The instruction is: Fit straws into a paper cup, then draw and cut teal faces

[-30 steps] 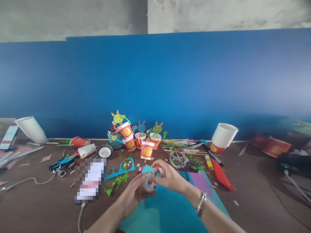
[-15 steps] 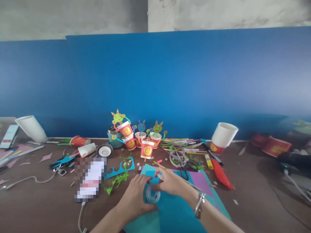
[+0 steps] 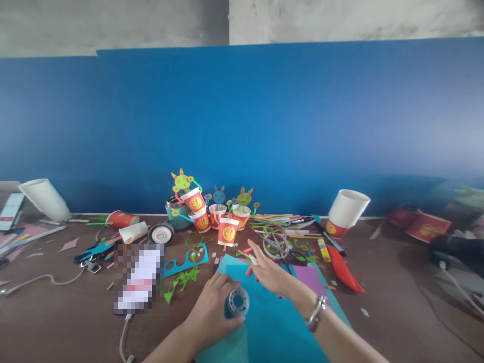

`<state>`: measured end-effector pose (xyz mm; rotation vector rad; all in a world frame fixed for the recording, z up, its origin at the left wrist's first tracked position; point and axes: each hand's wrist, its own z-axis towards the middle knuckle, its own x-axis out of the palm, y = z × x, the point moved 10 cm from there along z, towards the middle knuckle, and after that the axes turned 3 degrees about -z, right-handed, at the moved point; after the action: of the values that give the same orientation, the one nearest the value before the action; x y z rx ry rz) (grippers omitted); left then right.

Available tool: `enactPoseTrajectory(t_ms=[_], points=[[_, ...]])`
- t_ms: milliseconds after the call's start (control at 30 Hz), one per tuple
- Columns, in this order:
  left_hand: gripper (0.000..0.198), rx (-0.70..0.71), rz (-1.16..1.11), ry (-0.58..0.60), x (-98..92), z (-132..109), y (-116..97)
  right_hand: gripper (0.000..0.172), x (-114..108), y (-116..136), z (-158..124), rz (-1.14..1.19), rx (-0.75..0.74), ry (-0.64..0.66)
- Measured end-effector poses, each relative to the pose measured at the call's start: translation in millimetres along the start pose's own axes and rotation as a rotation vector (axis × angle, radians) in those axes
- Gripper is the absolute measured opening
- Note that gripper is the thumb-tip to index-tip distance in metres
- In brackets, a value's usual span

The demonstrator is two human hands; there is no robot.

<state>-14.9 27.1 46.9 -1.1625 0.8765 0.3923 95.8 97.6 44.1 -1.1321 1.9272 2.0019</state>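
Observation:
My left hand (image 3: 217, 305) is closed around a clear roll of tape (image 3: 245, 301), thumb and fingers on its rim. The roll is over the blue paper (image 3: 272, 327). My right hand (image 3: 270, 275), with a metal bracelet at the wrist, hovers to the right of the roll, apart from it. Its index finger is stretched forward and the thumb is apart from it. A small whitish patch shows near its fingertips; I cannot tell what it is. A red paper cup (image 3: 228, 233) on a stick stands just beyond the paper.
Behind stand paper cups with cut-out animal faces (image 3: 245, 197) and a green thermos (image 3: 177, 218). Scissors (image 3: 298, 256), a glue stick (image 3: 324, 250) and a red balloon-like piece (image 3: 344, 272) lie right. At left are a charging phone (image 3: 141, 282) and blue paper with holes (image 3: 187, 261).
My right hand has drawn away from the tape roll, moving right, and its fingers have straightened. My left hand keeps the roll, now turned more upright.

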Motion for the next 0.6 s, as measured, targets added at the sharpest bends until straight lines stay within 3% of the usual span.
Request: enactPoseTrajectory(t_ms=[100,267,400,500,533,600], points=[[0.059,0.006,-0.011,-0.001,0.0,2,-1,0.064,5,4,1,0.038,-0.015,0.046],[0.065,0.011,-0.006,0.01,1.3,3,4,0.031,1,7,6,0.228,-0.008,-0.002],[0.048,0.045,0.068,-0.077,-20.4,1,-4,0.023,-10,4,3,0.736,0.083,-0.05],[0.031,0.028,0.21,-0.142,-33.8,-8,-21,0.025,-8,3,1,1.106,0.156,0.007],[0.033,0.01,0.28,-0.129,-30.7,-11,-27,0.026,-7,2,1,1.177,0.18,0.025],[0.04,0.025,0.444,-0.008,-6.1,-18,-43,0.023,-5,-2,2,1.235,0.206,0.028]])
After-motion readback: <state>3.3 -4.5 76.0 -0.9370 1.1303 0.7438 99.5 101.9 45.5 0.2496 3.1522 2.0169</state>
